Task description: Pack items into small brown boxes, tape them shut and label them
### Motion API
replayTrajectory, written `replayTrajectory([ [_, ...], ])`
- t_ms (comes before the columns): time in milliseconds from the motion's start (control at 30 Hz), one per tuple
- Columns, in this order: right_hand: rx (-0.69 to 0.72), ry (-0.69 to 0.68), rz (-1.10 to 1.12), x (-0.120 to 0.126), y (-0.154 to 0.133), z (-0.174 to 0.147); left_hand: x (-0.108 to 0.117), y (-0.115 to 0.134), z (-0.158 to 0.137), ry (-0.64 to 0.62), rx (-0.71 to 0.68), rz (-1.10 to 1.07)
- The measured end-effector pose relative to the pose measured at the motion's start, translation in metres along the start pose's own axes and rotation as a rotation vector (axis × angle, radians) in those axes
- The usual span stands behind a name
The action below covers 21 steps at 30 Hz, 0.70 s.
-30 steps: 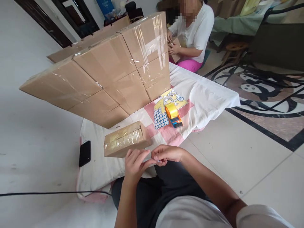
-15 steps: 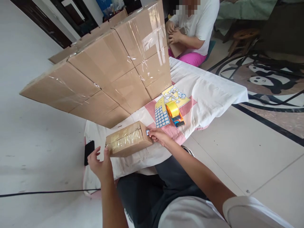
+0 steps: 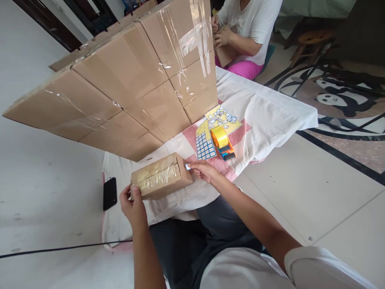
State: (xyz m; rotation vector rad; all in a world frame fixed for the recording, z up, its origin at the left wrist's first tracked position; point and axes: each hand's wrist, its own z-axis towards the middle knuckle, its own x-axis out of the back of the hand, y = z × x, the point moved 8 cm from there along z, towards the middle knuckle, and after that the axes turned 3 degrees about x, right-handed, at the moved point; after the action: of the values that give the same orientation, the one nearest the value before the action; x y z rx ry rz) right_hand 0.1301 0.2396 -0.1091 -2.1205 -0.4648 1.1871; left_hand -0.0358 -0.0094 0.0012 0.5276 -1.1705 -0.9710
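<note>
A small taped cardboard box (image 3: 159, 176) lies lengthwise on the cloth-covered table in front of me. My left hand (image 3: 132, 200) grips its left end, thumb on the top edge and fingers around the far side. At the opposite end, my right hand (image 3: 203, 169) pinches a small white sticker with a blue edge (image 3: 188, 166) against or very close to the box's end face; I cannot tell which. Beyond that hand lie a sheet of blue-edged stickers (image 3: 205, 146) and a tape dispenser (image 3: 223, 143) with a yellow roll.
A tall wall of taped cardboard boxes (image 3: 144, 92) stands behind the small box. Scraps cover a yellow backing sheet (image 3: 224, 119). A black phone (image 3: 110, 194) rests at the table's left edge. Across the table, a person (image 3: 249, 40) in white handles a piece of cardboard (image 3: 227, 52).
My left hand has moved right and closed on the box's left end. The right hand keeps its pinch on the sticker at the other end. The view has shifted slightly.
</note>
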Motion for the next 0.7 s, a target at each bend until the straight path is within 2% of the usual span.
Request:
replayTrajectory([
  [500,-0.015,0.147,-0.069,-0.011,0.008,-0.003,-0.003,-0.005,-0.001,-0.003,0.036,-0.028],
  [700,-0.018,0.153,-0.166,-0.004,0.011,0.002,-0.003,-0.002,-0.002,-0.017,0.052,-0.023],
])
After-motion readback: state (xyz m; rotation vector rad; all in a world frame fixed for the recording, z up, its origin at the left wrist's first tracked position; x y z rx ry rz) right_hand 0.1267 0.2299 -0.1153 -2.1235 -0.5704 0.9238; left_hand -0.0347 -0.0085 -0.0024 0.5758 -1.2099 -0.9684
